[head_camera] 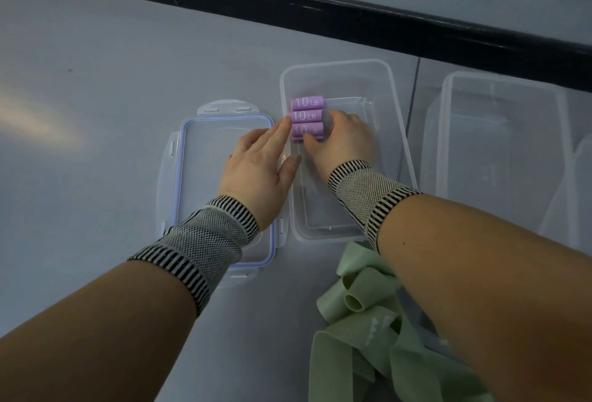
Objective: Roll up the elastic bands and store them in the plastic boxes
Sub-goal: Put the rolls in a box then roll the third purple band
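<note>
Three purple rolls (306,118) in box (395,132) | soft, light, springy | my right hand (342,142) grips nearest roll's ends | left hand (259,161) flat, fingertip steadying.

Your right hand (344,142) covers the near-right corner of the nearest purple roll (306,132), so its print reads "10" and the letters after it are blocked. Your right fingertips sit behind the rolls, unseen. Left of your left hand (259,164), your wrist hides part of the lid (198,158). Green bands (368,321) near your right forearm run off the bottom edge. Second box (499,145), right of your right hand, is cut by the right edge.
</note>
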`<state>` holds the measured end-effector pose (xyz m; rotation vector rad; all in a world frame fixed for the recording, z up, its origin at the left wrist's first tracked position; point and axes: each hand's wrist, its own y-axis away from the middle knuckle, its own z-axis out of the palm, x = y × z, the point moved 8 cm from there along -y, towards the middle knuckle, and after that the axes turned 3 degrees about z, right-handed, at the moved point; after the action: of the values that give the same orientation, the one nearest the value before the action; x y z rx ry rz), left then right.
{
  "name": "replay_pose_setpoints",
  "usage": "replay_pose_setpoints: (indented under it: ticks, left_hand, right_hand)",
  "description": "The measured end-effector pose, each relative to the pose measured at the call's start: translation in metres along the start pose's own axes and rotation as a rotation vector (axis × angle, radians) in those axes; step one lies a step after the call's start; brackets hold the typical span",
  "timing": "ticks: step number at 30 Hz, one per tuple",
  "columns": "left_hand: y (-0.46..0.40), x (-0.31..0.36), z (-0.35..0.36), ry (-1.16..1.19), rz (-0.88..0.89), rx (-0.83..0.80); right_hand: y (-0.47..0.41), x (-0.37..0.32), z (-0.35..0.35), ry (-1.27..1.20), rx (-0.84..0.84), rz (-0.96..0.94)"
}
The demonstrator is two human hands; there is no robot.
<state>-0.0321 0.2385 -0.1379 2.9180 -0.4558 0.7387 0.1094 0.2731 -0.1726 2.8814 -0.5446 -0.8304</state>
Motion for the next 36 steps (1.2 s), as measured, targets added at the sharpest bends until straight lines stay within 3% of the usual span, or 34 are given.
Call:
replay_pose_setpoints:
  ticks: [10, 27, 36]
  left_hand:
    - [-0.001, -0.001, -0.001, 0.004, 0.006, -0.003]
    - [0.0, 0.0, -0.001, -0.001, -0.009, -0.033]
    - [0.0, 0.001, -0.002, 0.003, -0.015, -0.04]
  right_hand:
    - [-0.014, -0.003, 0.013, 0.086, -0.148, 0.057]
    - [-0.011, 0.0, 0.012, 0.019, -0.127, 0.028]
    - [-0.012, 0.001, 0.013, 0.069, -0.025, 0.014]
